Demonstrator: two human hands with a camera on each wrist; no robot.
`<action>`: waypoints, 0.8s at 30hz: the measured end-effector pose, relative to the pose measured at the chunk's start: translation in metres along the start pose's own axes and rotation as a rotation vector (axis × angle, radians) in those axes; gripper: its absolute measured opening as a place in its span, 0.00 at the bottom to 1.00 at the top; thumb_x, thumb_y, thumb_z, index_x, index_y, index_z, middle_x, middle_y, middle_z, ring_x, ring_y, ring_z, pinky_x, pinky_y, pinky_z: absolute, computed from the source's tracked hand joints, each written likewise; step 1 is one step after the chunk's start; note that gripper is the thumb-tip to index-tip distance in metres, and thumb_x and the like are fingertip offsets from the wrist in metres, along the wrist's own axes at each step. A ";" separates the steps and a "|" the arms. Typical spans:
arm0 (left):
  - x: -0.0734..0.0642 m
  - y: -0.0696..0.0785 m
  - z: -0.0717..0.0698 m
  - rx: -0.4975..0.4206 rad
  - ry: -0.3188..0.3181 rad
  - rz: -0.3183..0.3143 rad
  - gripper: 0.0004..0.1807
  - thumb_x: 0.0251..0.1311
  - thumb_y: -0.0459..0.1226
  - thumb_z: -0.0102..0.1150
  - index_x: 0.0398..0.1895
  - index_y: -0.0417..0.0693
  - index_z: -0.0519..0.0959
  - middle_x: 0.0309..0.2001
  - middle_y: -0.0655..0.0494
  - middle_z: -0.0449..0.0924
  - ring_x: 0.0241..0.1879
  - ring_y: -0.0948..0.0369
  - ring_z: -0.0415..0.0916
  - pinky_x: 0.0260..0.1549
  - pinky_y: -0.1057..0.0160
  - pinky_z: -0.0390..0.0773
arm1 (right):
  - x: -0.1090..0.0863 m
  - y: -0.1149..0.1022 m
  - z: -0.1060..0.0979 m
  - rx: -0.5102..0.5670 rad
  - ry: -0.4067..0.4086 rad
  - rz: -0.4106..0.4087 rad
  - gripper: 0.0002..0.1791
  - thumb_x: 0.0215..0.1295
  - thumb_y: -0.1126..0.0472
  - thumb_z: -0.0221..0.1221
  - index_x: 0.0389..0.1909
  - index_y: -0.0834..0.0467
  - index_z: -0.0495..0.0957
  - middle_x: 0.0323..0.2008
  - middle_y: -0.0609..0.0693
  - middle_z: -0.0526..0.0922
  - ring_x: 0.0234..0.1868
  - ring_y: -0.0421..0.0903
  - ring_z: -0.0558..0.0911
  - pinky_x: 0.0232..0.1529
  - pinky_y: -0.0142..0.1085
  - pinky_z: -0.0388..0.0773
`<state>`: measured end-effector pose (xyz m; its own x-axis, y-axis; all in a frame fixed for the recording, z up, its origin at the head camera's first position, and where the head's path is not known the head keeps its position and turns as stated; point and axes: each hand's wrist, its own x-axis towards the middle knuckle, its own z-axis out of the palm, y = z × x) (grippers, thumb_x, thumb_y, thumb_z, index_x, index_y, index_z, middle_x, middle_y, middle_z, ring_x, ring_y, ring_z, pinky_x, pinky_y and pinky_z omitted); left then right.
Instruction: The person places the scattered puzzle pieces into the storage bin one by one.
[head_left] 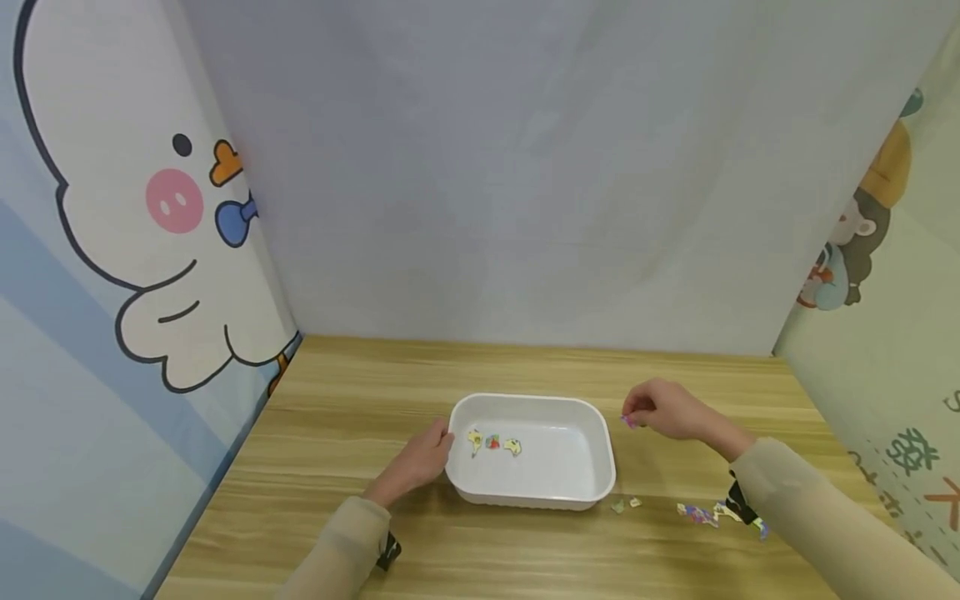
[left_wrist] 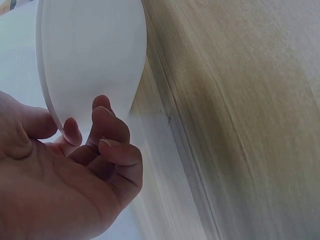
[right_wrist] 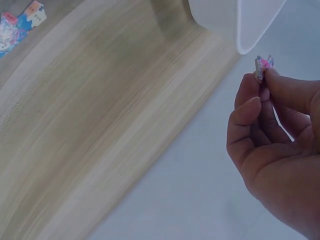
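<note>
A white rectangular basin (head_left: 528, 496) rests on the wooden table. My left hand (head_left: 423, 454) grips its left rim, thumb on the inner side and fingertips along the outer wall (left_wrist: 95, 55) in the left wrist view. Inside the basin, toward the left, lie a yellow piece (head_left: 476, 440), a red and green piece (head_left: 492, 442) and another yellow piece (head_left: 512, 447). Right of the basin, my right hand (head_left: 667, 408) pinches a small flat pink-and-blue piece (right_wrist: 263, 66) between thumb and index finger, close beside the rim.
Two small pale pieces (head_left: 626, 505) lie by the basin's near right corner. Farther right, a loose cluster of colourful pieces (head_left: 701, 514) is partly hidden by the right forearm. A grey-white curtain (head_left: 525, 208) hangs along the table's far edge, with printed cloth (head_left: 112, 208) at the left.
</note>
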<state>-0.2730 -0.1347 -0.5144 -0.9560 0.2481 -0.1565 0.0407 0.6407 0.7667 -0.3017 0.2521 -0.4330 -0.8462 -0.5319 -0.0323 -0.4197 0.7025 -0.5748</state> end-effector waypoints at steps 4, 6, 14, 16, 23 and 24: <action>0.000 -0.001 -0.001 0.003 -0.008 -0.012 0.12 0.74 0.39 0.36 0.48 0.41 0.68 0.30 0.52 0.71 0.26 0.57 0.66 0.25 0.60 0.67 | 0.011 -0.006 0.003 -0.007 0.006 0.009 0.03 0.62 0.71 0.59 0.30 0.63 0.79 0.27 0.46 0.81 0.29 0.43 0.78 0.31 0.37 0.74; 0.000 -0.001 -0.001 0.005 -0.009 -0.013 0.12 0.74 0.39 0.36 0.48 0.41 0.68 0.30 0.52 0.71 0.26 0.57 0.66 0.25 0.60 0.67 | 0.016 -0.010 0.006 -0.009 0.003 0.007 0.02 0.62 0.70 0.59 0.30 0.64 0.80 0.26 0.46 0.81 0.29 0.43 0.78 0.30 0.37 0.74; 0.000 -0.001 -0.001 -0.006 -0.002 0.013 0.11 0.74 0.38 0.37 0.47 0.40 0.68 0.30 0.52 0.70 0.26 0.57 0.66 0.24 0.61 0.67 | 0.031 -0.022 0.013 0.007 -0.031 0.001 0.03 0.63 0.71 0.59 0.30 0.63 0.80 0.27 0.47 0.81 0.28 0.44 0.77 0.27 0.35 0.72; 0.000 -0.001 0.000 -0.008 -0.001 0.017 0.12 0.74 0.38 0.37 0.48 0.40 0.68 0.30 0.52 0.71 0.27 0.58 0.66 0.24 0.61 0.67 | 0.033 -0.023 0.014 0.013 -0.038 -0.003 0.03 0.63 0.71 0.59 0.30 0.64 0.80 0.27 0.47 0.81 0.28 0.43 0.77 0.27 0.35 0.72; 0.001 -0.003 0.001 -0.012 0.007 0.016 0.14 0.74 0.38 0.37 0.52 0.39 0.68 0.32 0.52 0.71 0.28 0.57 0.68 0.26 0.59 0.68 | 0.039 -0.026 0.019 0.017 -0.053 0.007 0.03 0.63 0.70 0.60 0.30 0.64 0.80 0.27 0.46 0.81 0.28 0.41 0.76 0.29 0.36 0.73; 0.001 -0.003 0.000 -0.013 0.006 0.014 0.14 0.74 0.38 0.37 0.51 0.39 0.68 0.32 0.52 0.71 0.28 0.57 0.68 0.26 0.59 0.68 | 0.040 -0.026 0.019 0.018 -0.055 0.005 0.03 0.63 0.70 0.60 0.30 0.64 0.80 0.27 0.46 0.81 0.28 0.41 0.77 0.29 0.36 0.74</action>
<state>-0.2737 -0.1360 -0.5167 -0.9571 0.2525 -0.1424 0.0500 0.6277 0.7768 -0.3178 0.2034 -0.4348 -0.8288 -0.5538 -0.0802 -0.4086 0.6969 -0.5895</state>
